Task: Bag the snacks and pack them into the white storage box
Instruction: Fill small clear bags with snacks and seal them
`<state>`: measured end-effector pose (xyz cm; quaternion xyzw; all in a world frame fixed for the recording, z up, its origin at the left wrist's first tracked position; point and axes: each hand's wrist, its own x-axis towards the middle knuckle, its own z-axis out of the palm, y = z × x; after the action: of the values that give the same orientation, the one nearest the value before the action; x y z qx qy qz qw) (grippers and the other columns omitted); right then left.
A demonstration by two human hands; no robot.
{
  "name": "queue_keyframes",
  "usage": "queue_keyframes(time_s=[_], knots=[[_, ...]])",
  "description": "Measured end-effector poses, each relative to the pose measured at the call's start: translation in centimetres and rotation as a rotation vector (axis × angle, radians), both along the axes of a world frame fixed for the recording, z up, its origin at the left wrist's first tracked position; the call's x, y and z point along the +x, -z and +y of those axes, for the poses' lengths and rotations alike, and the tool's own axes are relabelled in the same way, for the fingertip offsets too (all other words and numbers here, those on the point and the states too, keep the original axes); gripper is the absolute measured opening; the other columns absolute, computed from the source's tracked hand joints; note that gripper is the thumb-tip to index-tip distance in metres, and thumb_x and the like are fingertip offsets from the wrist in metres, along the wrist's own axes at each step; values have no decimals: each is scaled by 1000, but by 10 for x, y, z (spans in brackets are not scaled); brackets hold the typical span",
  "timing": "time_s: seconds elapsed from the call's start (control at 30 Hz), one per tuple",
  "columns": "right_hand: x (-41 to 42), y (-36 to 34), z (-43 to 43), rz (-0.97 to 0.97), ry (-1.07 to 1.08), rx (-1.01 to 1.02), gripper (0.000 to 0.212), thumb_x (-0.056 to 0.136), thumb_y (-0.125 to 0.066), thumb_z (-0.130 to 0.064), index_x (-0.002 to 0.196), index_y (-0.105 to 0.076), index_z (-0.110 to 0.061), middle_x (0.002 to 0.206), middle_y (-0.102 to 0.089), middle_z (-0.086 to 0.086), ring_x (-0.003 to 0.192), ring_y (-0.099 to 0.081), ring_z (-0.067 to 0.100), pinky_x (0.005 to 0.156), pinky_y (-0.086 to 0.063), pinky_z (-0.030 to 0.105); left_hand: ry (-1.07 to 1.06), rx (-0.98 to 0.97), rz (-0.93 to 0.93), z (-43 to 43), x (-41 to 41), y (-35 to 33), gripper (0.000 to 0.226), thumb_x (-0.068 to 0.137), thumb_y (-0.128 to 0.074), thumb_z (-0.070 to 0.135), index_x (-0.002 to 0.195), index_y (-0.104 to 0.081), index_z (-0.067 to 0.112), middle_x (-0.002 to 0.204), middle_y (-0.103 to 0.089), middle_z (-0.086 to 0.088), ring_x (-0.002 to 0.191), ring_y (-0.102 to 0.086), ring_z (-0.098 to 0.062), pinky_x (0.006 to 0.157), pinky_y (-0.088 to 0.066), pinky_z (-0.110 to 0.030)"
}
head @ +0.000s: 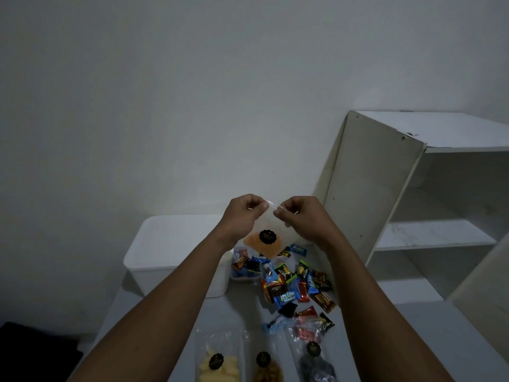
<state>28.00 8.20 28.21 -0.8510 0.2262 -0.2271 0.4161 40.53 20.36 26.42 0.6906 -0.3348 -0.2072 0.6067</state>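
Here left hand (pixel 242 215) and right hand (pixel 301 217) pinch a clear bag (pixel 271 226) holding orange snacks (pixel 252 242).

This looks like a plain room in a home, dimly lit. A bare white wall (pixel 165 106) fills the back. A white shelf unit (pixel 371 194) of flat board stands at the right, with screw heads showing on its side panel. A white table (pixel 413 326) carries household things: a white box (pixel 165 244), a loose heap of wrapped snacks (pixel 292 285), and clear bags (pixel 217 362) with round black labels at the near edge.
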Motion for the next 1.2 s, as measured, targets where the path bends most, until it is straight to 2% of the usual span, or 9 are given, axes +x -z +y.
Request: queue_keyframes(time_s=[0.17, 0.3, 0.47, 0.63, 0.8, 0.9, 1.03, 1.13, 1.2], knots=[[2, -2, 1, -38, 10, -50, 18, 96, -62, -23, 90, -67, -7, 79, -68, 7, 55, -56, -6, 53, -38, 10, 43, -44, -37, -3, -4, -4, 11, 99, -57, 19, 92, -66, 19, 85, -61, -1, 76, -52, -12, 69, -45, -20], [3, 2, 2, -68, -5, -21, 16, 94, -65, -24, 87, -70, -10, 76, -70, 7, 63, -59, 7, 62, -44, 23, 69, -56, -70, -1, -3, -4, 10, 95, -63, 22, 89, -68, 17, 85, -63, -3, 74, -52, -12, 71, -46, -25], [4, 1, 3, -64, -12, -13, 18, 95, -64, -25, 88, -71, -10, 77, -71, 7, 70, -65, 15, 65, -48, 26, 30, -71, -123, 0, -1, -4, 12, 96, -62, 20, 86, -65, 18, 80, -60, 3, 71, -50, -8, 71, -44, -23], [9, 1, 6, -94, 27, -75, 22, 96, -61, -25, 77, -66, -14, 72, -68, 5, 65, -58, 15, 66, -47, 30, -6, -125, -35, -1, -6, -2, 15, 96, -62, 26, 90, -68, 13, 78, -61, 4, 67, -56, -8, 64, -44, -18], [4, 4, 6, -123, 29, 20, 17, 94, -65, -26, 82, -71, -14, 73, -71, 4, 73, -69, 21, 71, -54, 33, -58, -114, -69, 2, -1, -1, 17, 98, -60, 24, 92, -68, 10, 78, -61, 2, 68, -55, -8, 68, -45, -23], [2, 3, 8, -126, 25, 51, 20, 95, -63, -24, 83, -69, -9, 76, -71, 7, 74, -66, 20, 70, -49, 29, -43, -137, -8, 5, -1, -4, 13, 96, -62, 25, 88, -68, 16, 79, -63, 3, 70, -57, -9, 68, -46, -25], [4, -1, 11, -145, -21, 72, 18, 94, -65, -23, 81, -71, -12, 77, -70, 9, 69, -58, 12, 66, -45, 26, 49, -112, -2, 6, -4, -8, 4, 91, -69, 19, 89, -73, 19, 82, -69, 4, 72, -59, -10, 64, -48, -22], [2, -4, 11, -175, -23, 144, 17, 92, -68, -22, 84, -72, -8, 80, -72, 13, 68, -62, 9, 63, -47, 15, 17, -120, 23, 7, -4, -9, 6, 90, -70, 18, 86, -72, 21, 82, -69, 4, 71, -59, -10, 67, -46, -24], [1, -4, 11, -186, -13, 169, 18, 92, -68, -22, 86, -72, -6, 81, -73, 14, 71, -65, 11, 64, -48, 15, -14, -138, 62, 8, -3, -9, 6, 90, -70, 17, 85, -71, 21, 78, -68, 4, 68, -58, -9, 68, -46, -26]])
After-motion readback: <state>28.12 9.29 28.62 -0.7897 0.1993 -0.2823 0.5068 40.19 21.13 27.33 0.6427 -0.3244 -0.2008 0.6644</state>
